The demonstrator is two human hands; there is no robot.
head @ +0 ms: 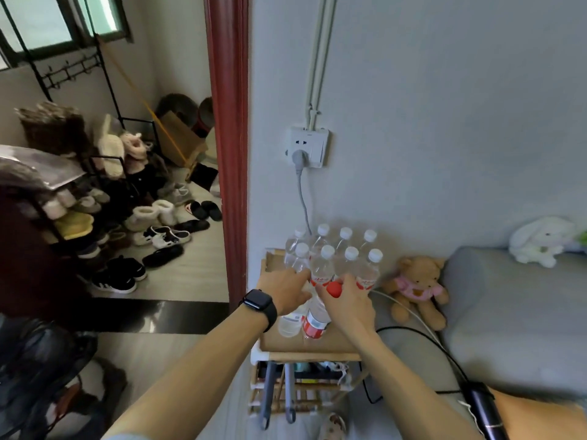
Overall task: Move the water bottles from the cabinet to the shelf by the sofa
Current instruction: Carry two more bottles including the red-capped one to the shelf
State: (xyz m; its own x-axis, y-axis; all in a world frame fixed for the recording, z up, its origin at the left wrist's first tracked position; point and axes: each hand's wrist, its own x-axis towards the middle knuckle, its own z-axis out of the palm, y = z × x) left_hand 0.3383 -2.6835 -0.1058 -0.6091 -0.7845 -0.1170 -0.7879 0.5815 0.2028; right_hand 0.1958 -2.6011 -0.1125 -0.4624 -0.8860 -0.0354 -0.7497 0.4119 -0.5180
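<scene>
- The red-label bottle [314, 323] hangs over the front of the shelf top in the right hand [349, 303]. The fingers are curled tight around its neck, and the red cap pokes out between thumb and forefinger.
- Just beside it, the pale-label bottle [289, 322] sits under the left hand [287, 290]. That hand is closed over the bottle's top, though the palm hides the exact grip. Its fingertips reach as far as the nearest of the standing bottles [336, 258].
- Those eight stand upright in two rows of four at the back, against the wall. They are thin clear plastic with white screw caps and red bands.
- I judge this to be the setting-down step, with both bottles due to join the group. The next move calls for lowering each base flat in front of the near row, upright, without knocking the light bottles behind, then letting go.
- The shelf [317, 347] is pale wood with a raised rim like a tray, on white posts, with cluttered tiers below.
- To its right is the grey fabric sofa [508, 312], soft and rounded. A tan plush bear [416, 289] leans at its end.
- A dark, matte-strapped watch [259, 304] rides the left wrist.
</scene>
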